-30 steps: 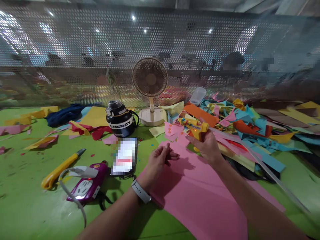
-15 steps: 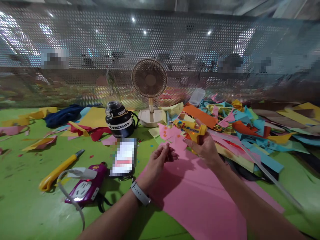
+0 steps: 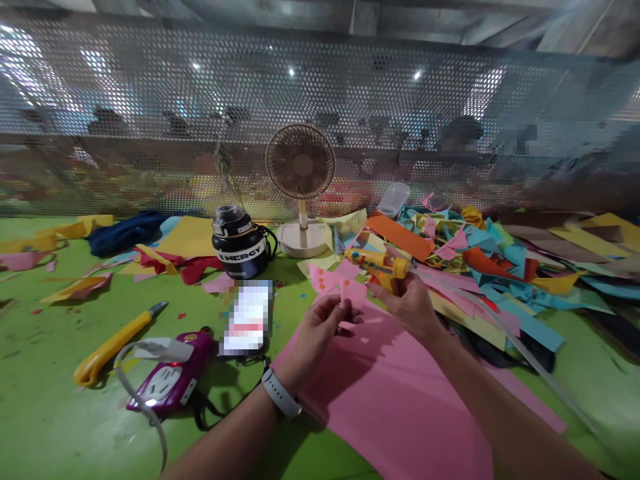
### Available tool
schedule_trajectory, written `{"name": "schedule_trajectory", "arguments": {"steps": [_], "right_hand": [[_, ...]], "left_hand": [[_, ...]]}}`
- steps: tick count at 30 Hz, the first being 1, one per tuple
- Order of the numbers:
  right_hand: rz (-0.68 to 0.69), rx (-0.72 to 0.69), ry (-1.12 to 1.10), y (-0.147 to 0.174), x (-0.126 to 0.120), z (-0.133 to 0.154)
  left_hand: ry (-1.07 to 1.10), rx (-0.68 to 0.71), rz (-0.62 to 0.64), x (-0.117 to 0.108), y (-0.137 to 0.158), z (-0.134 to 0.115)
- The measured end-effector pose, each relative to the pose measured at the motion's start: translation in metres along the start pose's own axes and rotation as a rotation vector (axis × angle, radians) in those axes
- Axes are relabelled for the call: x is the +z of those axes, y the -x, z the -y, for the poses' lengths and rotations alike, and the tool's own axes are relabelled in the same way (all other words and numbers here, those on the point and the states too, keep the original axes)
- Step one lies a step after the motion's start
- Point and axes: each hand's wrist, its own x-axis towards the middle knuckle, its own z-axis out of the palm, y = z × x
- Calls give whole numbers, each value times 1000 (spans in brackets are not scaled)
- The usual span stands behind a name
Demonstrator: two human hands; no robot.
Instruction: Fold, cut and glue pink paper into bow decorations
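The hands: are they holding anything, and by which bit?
The right hand holds the yellow gun by its handle. I can't tell whether the left hand holds anything.

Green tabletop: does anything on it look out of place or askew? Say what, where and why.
Yes. At the back right of the green tabletop, coloured paper scraps lie in a tangled heap rather than neat stacks. At the heap's far edge, a clear plastic tub sits tilted instead of flat.
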Motion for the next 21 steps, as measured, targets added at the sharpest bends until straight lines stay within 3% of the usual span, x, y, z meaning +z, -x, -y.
{"name": "schedule_trajectory", "arguments": {"steps": [4,10,14,21], "right_hand": [[-91,39,52,-3,-11,10],[9,163,80,17,-24,7],[136,212,253,34,-22,9],[231,53,477,42,-28,-2]], "left_hand": [[3,26,-79,-3,-4,2],[-41,41,-87,-4,-6,4],[-29,9,-111,-3,-7,2],[-27,44,-162,-4,-10,6]]}}
